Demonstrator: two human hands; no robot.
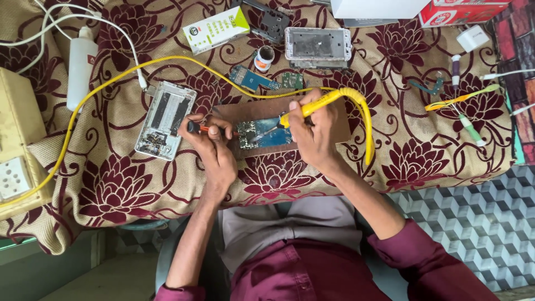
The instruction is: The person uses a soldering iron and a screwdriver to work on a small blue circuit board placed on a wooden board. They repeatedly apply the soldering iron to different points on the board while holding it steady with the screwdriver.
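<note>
A blue circuit board (266,137) lies on a brown wooden slab (251,111) in the middle of the flowered cloth. My right hand (313,136) grips a yellow-handled soldering iron (310,106), its metal tip resting on the board. My left hand (214,150) holds a small red-and-black screwdriver (196,127) whose shaft points at the board's left end. The iron's yellow cord (365,120) curls behind my right hand and runs left across the table.
An open white phone shell (165,119) lies left of the slab, another (317,44) at the top. Small boards (253,78), a solder spool (265,56), a white bottle (81,64), a boxy socket unit (16,150), boxes and tweezers (460,99) surround them.
</note>
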